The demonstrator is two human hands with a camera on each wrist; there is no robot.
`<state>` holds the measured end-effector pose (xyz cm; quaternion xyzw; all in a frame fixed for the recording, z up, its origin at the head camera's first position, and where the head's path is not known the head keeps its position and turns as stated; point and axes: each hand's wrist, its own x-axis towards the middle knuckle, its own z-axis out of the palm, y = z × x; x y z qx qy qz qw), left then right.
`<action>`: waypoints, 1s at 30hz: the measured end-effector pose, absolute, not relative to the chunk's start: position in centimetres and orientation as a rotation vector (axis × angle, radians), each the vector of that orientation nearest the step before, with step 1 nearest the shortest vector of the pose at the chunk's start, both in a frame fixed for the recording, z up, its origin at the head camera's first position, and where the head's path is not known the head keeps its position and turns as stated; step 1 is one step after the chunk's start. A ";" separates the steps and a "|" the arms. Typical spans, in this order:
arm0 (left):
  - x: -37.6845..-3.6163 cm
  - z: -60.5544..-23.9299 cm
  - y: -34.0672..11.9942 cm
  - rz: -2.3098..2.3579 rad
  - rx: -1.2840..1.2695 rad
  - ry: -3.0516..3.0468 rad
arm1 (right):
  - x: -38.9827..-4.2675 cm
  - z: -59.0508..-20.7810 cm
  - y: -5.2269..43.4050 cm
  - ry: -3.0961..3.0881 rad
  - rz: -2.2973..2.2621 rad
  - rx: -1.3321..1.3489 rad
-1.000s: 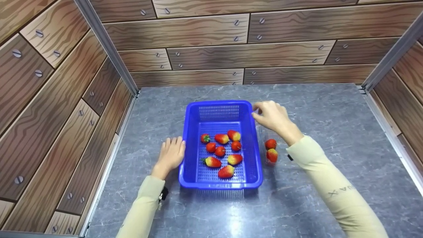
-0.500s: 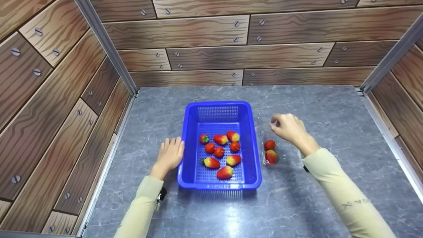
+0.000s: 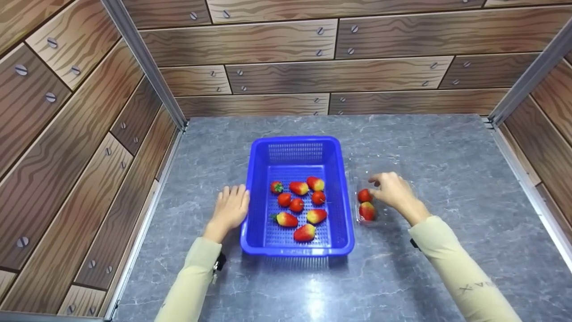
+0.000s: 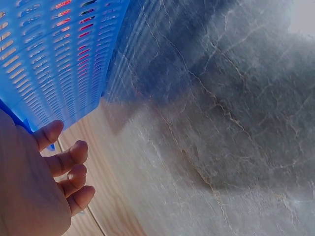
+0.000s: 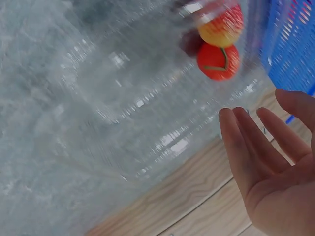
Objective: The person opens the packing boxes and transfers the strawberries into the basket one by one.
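Observation:
A blue perforated basket point(image 3: 347, 214) holds several red-and-yellow strawberries point(image 3: 305, 233) and small round red fruits point(image 3: 296, 205). My left hand point(image 3: 231, 208) rests against its left rim, fingers extended. To the right of the basket lies a clear plastic box point(image 5: 170, 140), hard to make out against the tabletop. Inside are a round red fruit with a green stem point(image 5: 218, 61) and a red-and-yellow strawberry point(image 3: 367, 211). Just above the box is my right hand point(image 3: 394, 193), its fingertips close to the round fruit in the head view. Nothing shows between its parted fingers in the right wrist view.
The grey marbled tabletop point(image 3: 451, 179) surrounds the basket and box. Wood-patterned panels point(image 3: 286, 44) stand behind it and on both sides, joined by metal corner strips point(image 3: 147, 62).
My right hand has left the basket's right rim, moved right over the clear box, then come nearer to the fruit in it. My left hand has stayed at the left rim.

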<state>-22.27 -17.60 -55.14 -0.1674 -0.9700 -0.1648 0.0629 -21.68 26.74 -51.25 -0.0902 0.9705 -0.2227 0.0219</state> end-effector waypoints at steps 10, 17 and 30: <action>-22.2 -55.3 -17.6 -0.513 -0.515 -2.890 | -21.5 -53.2 26.3 3.020 -0.712 -0.254; -22.3 -55.0 -17.4 -0.522 -0.509 -2.937 | -21.4 -54.1 26.1 2.993 -0.760 -0.215; -22.3 -54.8 -17.5 -0.492 -0.492 -2.954 | -21.3 -56.7 25.6 2.991 -0.821 -0.253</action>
